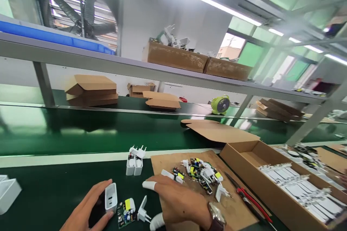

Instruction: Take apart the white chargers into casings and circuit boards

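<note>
My left hand (88, 207) has its thumb and fingers around a white charger housing (111, 197) with two port slots. A small circuit board (126, 212) with yellow-taped and white parts lies just right of it. Beside the board is a white plug cap (143, 209) with metal prongs. My right hand (176, 198) hovers to the right of the plug cap, thumb and index finger apart, white covers on both tips, nothing between them. Behind the hands stand two white housings (134, 165) with plug pieces on top.
Loose circuit boards and plug parts (203, 173) are heaped on a cardboard sheet (238, 205), near red-handled pliers (251, 200). An open carton (244, 166) of white pieces stands at right. White housings (9, 195) sit at far left. A green conveyor belt (81, 130) runs behind.
</note>
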The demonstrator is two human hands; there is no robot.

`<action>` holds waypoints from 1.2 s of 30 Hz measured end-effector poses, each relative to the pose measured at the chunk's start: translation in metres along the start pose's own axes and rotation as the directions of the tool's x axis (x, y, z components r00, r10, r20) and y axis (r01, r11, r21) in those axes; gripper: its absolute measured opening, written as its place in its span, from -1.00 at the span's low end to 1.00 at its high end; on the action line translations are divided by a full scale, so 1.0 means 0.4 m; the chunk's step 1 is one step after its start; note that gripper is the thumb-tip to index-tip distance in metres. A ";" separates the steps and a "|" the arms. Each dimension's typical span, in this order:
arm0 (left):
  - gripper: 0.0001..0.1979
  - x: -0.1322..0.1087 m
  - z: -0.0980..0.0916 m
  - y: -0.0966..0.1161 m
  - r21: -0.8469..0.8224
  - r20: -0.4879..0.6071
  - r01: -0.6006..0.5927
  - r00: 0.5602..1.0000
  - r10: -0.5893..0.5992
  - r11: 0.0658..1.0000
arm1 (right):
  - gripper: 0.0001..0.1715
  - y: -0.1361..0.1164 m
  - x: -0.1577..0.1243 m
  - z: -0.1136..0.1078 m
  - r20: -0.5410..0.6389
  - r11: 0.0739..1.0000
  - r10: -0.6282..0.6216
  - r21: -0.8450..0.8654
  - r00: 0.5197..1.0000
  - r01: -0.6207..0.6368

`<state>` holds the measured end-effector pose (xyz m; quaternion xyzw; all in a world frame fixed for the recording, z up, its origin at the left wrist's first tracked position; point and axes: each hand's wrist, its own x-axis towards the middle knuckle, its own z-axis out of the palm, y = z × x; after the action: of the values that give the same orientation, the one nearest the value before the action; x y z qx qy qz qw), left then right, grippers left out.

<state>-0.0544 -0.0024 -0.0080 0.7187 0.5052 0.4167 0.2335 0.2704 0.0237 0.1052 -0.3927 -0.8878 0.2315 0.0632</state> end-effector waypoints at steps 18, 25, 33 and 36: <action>-0.06 0.004 -0.023 0.012 0.009 0.084 -0.022 0.996 0.021 1.000 | -0.30 -0.064 0.074 0.126 -0.295 0.989 -0.040 0.125 0.955 0.080; -0.17 0.011 -0.003 0.010 -0.082 0.121 0.022 0.993 -0.012 0.996 | -0.24 -0.080 0.081 0.130 -0.500 0.975 -0.023 0.178 0.866 0.129; 0.20 0.019 -0.023 0.034 -0.021 0.147 0.144 0.979 -0.140 0.989 | -0.42 -0.062 0.091 0.149 -0.628 0.984 -0.033 0.117 0.777 0.136; -0.05 0.025 -0.040 0.057 -0.045 0.308 0.167 0.940 -0.146 0.985 | -0.46 -0.064 0.086 0.149 -0.641 0.975 0.057 0.200 0.766 0.095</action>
<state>-0.0542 -0.0031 0.0215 0.7230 0.5040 0.2990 0.3658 0.2123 0.0120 0.0617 -0.4296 -0.7850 0.1796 0.4087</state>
